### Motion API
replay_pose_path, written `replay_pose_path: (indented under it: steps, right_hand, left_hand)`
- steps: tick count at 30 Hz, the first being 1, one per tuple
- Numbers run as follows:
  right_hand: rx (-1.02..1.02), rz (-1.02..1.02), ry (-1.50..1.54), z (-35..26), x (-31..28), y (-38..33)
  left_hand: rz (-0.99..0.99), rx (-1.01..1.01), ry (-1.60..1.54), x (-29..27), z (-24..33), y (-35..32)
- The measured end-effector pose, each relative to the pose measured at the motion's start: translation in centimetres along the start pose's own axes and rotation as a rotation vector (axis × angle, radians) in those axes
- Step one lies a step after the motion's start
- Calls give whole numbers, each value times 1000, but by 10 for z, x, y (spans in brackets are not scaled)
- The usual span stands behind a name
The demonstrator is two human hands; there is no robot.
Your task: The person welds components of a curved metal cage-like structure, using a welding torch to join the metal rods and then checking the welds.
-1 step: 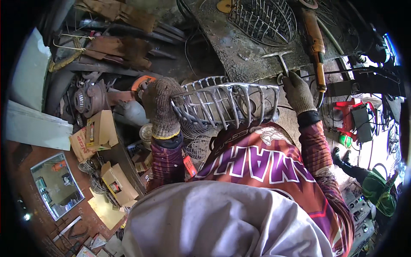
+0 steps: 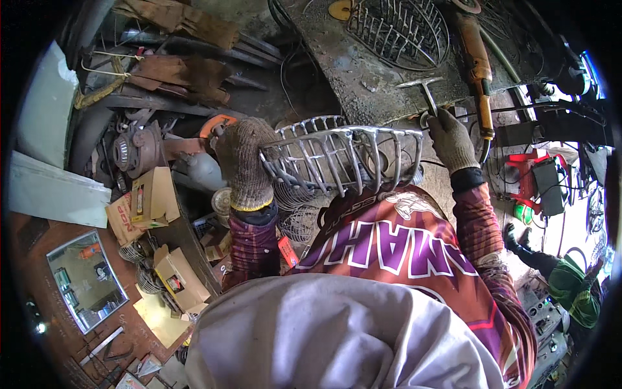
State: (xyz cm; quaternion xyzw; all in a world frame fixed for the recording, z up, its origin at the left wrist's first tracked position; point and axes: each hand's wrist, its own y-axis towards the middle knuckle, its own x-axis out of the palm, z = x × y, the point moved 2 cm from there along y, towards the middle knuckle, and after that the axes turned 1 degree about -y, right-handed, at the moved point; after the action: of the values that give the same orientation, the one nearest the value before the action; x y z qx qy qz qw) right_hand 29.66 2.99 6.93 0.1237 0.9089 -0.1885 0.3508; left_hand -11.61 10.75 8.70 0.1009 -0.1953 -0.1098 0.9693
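Note:
Gloved in grey-brown knit, my left hand is closed on the left end of a welded metal rod basket. The basket hangs in front of my torso, its curved bars facing up and toward me. My right hand, in a similar glove, is wrapped around the handle of a chipping hammer. The hammer's slim T-shaped head points away from me, over the near edge of the workbench. Hammer and basket are apart. My left fingers are partly hidden behind the glove's back.
On the bench lie an oval spiked metal frame and a long orange-brown handled tool. Cardboard boxes and a framed mirror are at left. At far right, a person in green is near a red stand.

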Motion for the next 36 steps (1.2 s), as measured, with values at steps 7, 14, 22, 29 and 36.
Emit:
replay_pose_path:
  steps: [7,14,22,29,36]
  right_hand:
    - [13,-12,-13,-2,0,-2]
    - [41,-29,14,8,3,0]
    - [123,-50,182,-5,5,-6]
    - [147,-91,227,-1,7,-5]
    - [156,-129,330,-1,9,-9]
  left_hand:
    - [100,-24,-18,14,17,-1]
    - [304,104,569,29,37,-4]
    - [270,99,316,47,76,5]
    - [410,457,848,29,69,2]
    - [393,390,812,29,65,-6]
